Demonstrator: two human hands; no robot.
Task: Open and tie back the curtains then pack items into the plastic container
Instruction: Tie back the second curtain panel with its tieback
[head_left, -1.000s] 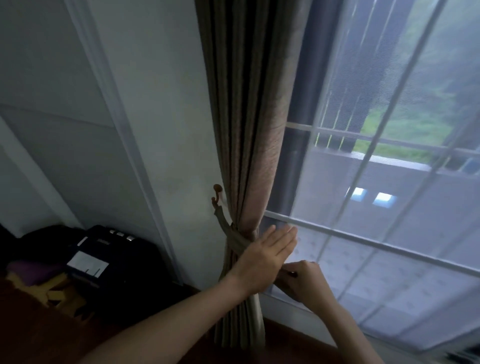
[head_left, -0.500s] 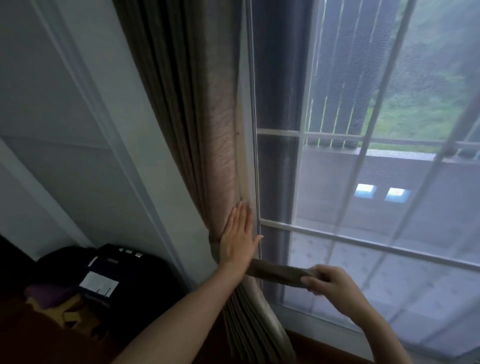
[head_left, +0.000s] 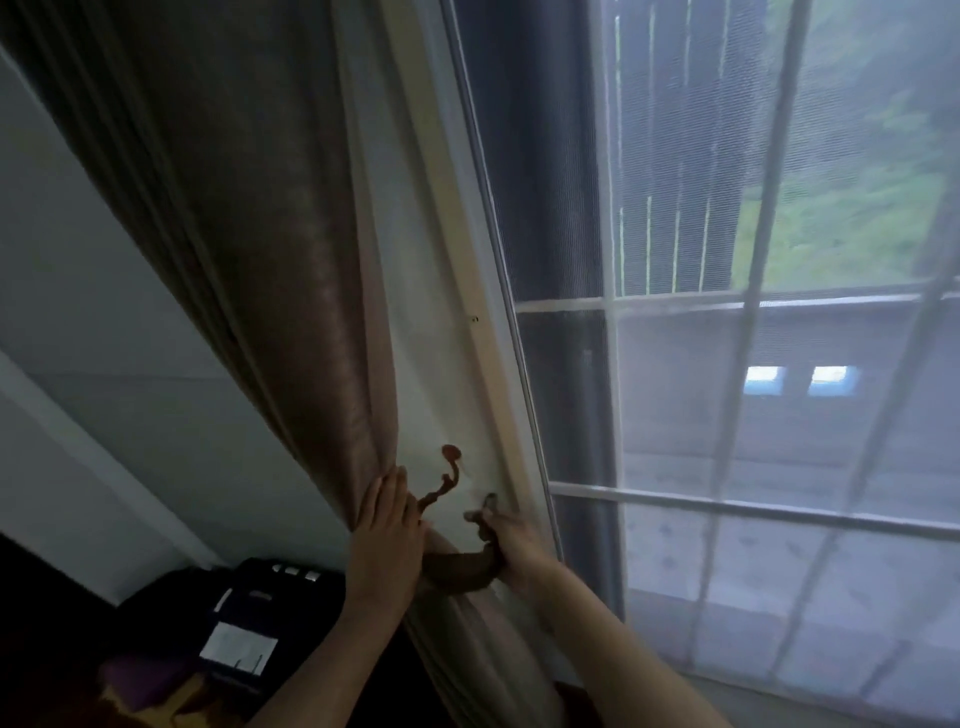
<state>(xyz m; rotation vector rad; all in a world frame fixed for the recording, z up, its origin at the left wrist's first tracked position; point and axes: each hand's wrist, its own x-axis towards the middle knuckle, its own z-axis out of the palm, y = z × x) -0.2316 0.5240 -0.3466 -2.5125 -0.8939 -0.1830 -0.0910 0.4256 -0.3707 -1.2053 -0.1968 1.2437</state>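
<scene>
A brown curtain (head_left: 249, 260) hangs gathered along the left side of the window (head_left: 727, 364). My left hand (head_left: 387, 530) presses flat against the bunched fabric, fingers together and pointing up. My right hand (head_left: 511, 545) grips the end of the brown tieback band (head_left: 457, 569), which runs around the curtain below my left hand. A curly brown wall hook (head_left: 448, 475) sticks out of the white window frame (head_left: 441, 364) just above and between both hands. The band's end is close to the hook but apart from it.
A sheer white net curtain (head_left: 779, 519) covers the window panes on the right. A black case with a white label (head_left: 244, 623) and a purple and yellow bundle (head_left: 140, 686) lie on the floor at lower left by the wall.
The view swung left and closer. My right hand carried the band's end leftwards up to the hook. My left hand slid down and left, keeping the fabric pushed aside, which uncovered the hook.
</scene>
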